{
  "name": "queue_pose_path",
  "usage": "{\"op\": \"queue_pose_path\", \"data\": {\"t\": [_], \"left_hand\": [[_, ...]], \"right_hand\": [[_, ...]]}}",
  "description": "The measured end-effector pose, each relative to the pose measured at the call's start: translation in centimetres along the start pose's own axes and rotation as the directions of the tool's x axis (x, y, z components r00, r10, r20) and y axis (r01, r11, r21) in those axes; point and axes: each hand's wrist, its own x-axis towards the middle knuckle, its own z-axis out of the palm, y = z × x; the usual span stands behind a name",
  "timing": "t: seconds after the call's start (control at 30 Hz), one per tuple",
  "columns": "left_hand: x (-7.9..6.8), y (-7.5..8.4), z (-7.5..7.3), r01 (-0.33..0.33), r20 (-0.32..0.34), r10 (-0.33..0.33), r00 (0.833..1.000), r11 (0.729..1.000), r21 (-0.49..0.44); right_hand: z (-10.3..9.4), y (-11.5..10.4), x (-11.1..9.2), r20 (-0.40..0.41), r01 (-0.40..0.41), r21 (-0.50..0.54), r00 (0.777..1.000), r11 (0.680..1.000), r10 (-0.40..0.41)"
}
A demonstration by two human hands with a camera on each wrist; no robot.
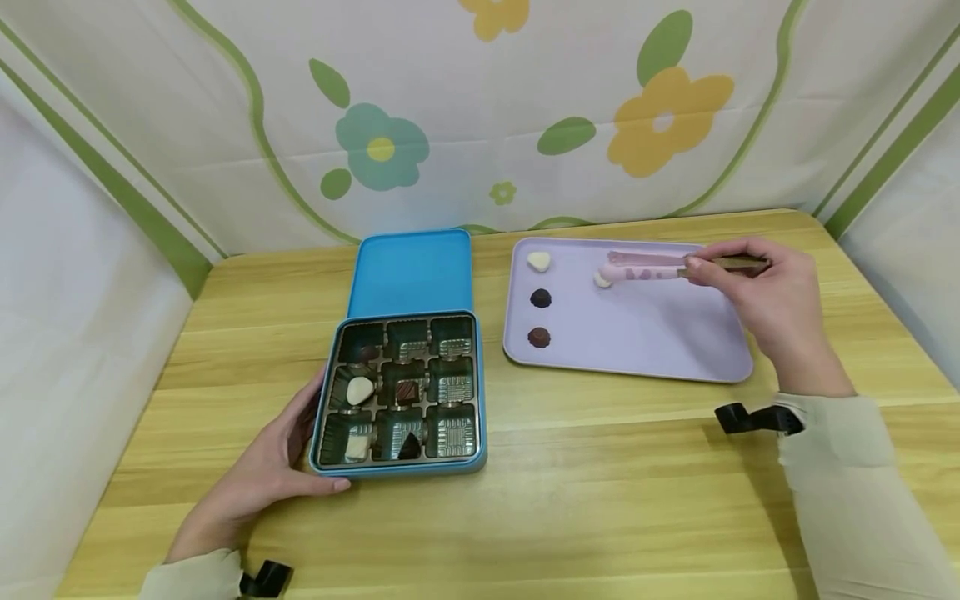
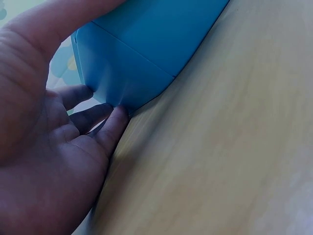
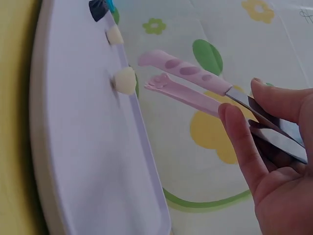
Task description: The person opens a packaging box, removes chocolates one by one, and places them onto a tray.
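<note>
My right hand (image 1: 783, 304) pinches a pair of tongs (image 1: 648, 272) with pink tips and metal handles. The tips are spread apart, close by a white chocolate (image 1: 602, 281) on the lilac tray (image 1: 637, 333); in the right wrist view they stand apart from that white chocolate (image 3: 125, 81). At the near left corner of a blue tin (image 1: 405, 472), my left hand (image 1: 258, 471) grips it, thumb along the front and fingers against the left side. Inside the tin, a divided insert holds several chocolates, among them a white one (image 1: 360, 390) and a striped brown one (image 1: 407, 392).
Along the tray's left side lie a white chocolate (image 1: 538, 262), a dark one (image 1: 541, 297) and a brown one (image 1: 538, 337). The tin's blue lid (image 1: 412, 271) lies behind it. A flowered cloth (image 1: 465, 100) hangs behind the wooden table (image 1: 570, 483).
</note>
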Motion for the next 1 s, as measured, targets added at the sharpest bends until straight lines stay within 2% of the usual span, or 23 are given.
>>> {"op": "queue_pose_path", "data": {"t": [0.13,0.3,0.5,0.67,0.87,1.0], "left_hand": [[0.0,-0.1,0.0,0.007,0.000,-0.007,1.000,1.000,-0.001],[0.0,-0.1,0.1,0.001,0.002,-0.001,1.000,1.000,-0.006],[0.0,-0.1,0.1,0.004,0.013,-0.004,1.000,1.000,-0.014],[0.0,-0.1,0.1,-0.004,0.003,0.004,1.000,1.000,0.000],[0.1,0.0,0.1,-0.006,-0.003,0.006,1.000,1.000,0.005],[0.0,-0.1,0.0,-0.011,0.001,0.011,1.000,1.000,0.002]], "right_hand": [[-0.5,0.0,-0.2,0.011,0.004,-0.162,1.000,0.987,-0.002],[-0.2,0.5,-0.2,0.055,0.016,-0.213,0.998,0.977,-0.005],[0.4,0.9,-0.1,0.050,0.037,-0.165,0.998,0.986,-0.029],[0.6,0.9,0.1,0.039,0.006,0.008,0.999,1.000,-0.006],[0.5,1.0,0.4,0.005,-0.041,0.178,0.999,0.983,0.041],[0.5,1.4,0.5,-0.038,-0.034,0.136,0.998,0.990,0.040]]}}
